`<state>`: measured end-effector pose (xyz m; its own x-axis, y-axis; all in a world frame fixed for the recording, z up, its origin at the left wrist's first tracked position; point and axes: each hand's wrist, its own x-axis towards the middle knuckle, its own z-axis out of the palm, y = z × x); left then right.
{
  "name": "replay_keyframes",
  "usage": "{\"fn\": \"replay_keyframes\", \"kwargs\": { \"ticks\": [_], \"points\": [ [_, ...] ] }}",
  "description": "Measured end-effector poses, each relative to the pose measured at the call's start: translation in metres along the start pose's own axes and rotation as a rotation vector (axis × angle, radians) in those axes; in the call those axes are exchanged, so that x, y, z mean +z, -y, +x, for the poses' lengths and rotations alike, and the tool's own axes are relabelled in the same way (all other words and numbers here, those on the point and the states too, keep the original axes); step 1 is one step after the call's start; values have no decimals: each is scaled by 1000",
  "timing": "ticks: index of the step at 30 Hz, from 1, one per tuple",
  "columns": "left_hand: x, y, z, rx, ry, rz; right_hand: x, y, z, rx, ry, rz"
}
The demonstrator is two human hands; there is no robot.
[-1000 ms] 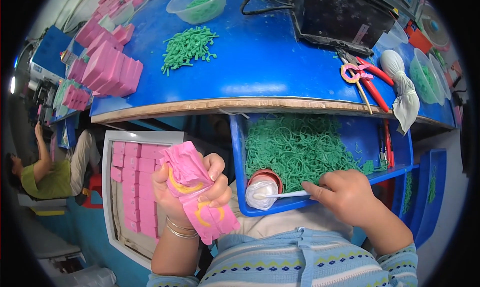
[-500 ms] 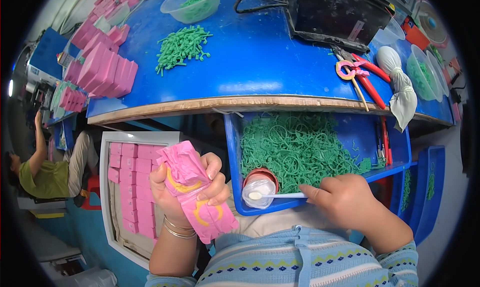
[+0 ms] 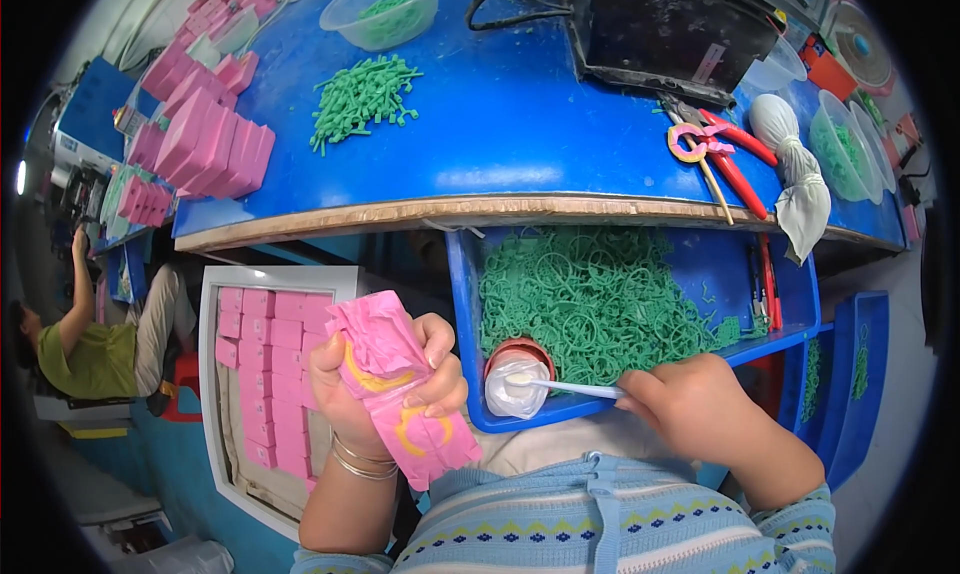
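Observation:
My left hand (image 3: pixel 345 404) is closed round a pink rubber mould (image 3: pixel 440 459), which is bent open so that yellow curved marks show on its inner faces. My right hand (image 3: pixel 695 404) pinches a slim white-and-pale-blue brush (image 3: pixel 580 388). The brush's pale tip lies over the mouth of a clear plastic bag (image 3: pixel 514 399) lining a reddish-brown cup (image 3: pixel 546 350); what is inside is hard to make out. That cup sits in the near left corner of a blue drawer-like tray (image 3: pixel 466 304) filled with tangled green trimmings (image 3: pixel 580 294).
Left of my lap, a white-framed box (image 3: pixel 210 374) holds rows of pink moulds. On the blue bench (image 3: pixel 480 124) lie green pieces (image 3: pixel 365 99), red-handled pliers (image 3: pixel 735 179), a tied white cloth pouch (image 3: pixel 790 154) and stacked pink blocks (image 3: pixel 215 144). A person (image 3: pixel 85 344) sits far left.
The brush tip has tilted and shifted slightly at the bag's mouth, with my right hand moving a little. My left hand and the mould have moved slightly right.

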<state>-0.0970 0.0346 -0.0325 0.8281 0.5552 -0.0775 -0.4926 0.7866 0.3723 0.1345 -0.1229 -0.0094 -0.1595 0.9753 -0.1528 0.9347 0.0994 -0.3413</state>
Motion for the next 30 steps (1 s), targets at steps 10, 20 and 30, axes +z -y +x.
{"fn": "replay_keyframes", "kwargs": {
  "ticks": [10, 20, 30],
  "points": [
    [4, 8, 0, 4, -104, -24, -14, -28, -15, 428, 382, 1186],
    [11, 30, 9, -160, -163, -45, -22, -15, -18, 330, 403, 1484],
    [20, 45, 18, -142, -122, -99, -12, 23, 0, 1, -231, 427]
  ]
}}
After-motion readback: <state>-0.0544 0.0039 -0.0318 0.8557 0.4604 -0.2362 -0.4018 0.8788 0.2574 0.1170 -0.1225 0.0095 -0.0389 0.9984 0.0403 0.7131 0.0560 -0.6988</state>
